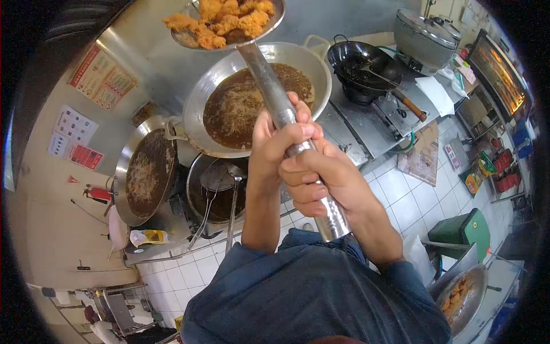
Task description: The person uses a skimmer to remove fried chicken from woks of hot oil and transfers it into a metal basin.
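Note:
My left hand (pixel 272 137) and my right hand (pixel 318 172) are both wrapped round the long metal handle of a skimmer (pixel 266 80). The left hand grips higher up, and the right sits just below it, close to the handle's end. Golden fried chicken pieces (pixel 226 22) lie in the skimmer's round head at the top of the view. Below the head stands a wide wok (pixel 197 103) of brown oil with pale foam on it. Part of that oil is hidden behind my hands and the handle.
A second wok of oil (pixel 150 178) stands left. A pot (pixel 197 189) holding a strainer and ladle (pixel 234 172) sits nearer me. At right are a black wok (pixel 366 63) with a wooden-handled utensil and a lidded cooker (pixel 424 40). A bowl of fried food (pixel 481 281) is lower right.

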`<control>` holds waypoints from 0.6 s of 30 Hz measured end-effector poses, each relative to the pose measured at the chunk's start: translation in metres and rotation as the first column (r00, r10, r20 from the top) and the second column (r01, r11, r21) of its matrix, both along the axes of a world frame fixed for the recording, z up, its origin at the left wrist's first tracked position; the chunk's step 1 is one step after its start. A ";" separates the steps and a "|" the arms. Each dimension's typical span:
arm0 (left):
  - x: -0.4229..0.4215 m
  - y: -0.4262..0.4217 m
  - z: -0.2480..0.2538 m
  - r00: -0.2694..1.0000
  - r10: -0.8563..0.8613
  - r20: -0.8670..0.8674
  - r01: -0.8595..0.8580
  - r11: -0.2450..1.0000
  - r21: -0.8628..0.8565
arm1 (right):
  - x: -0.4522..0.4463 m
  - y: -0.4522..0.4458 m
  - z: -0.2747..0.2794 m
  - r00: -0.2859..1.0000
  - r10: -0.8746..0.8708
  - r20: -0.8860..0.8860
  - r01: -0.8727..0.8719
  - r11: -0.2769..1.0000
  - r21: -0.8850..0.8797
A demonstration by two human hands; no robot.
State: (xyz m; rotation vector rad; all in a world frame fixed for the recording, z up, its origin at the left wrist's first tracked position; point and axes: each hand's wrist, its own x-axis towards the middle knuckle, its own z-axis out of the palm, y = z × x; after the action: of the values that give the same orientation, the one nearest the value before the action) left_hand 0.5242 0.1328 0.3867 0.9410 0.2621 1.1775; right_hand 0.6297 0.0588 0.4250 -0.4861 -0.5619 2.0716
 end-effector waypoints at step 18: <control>-0.026 -0.009 -0.010 0.998 0.067 -0.003 -0.067 0.994 -0.085 | -0.031 -0.001 -0.010 0.999 -0.003 0.033 0.004 1.000 -0.021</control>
State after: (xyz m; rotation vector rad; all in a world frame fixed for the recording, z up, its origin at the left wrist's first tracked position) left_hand 0.4981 0.1241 0.3763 0.8631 0.3436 1.2180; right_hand 0.5984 0.0580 0.4154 -0.5347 -0.5585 2.0710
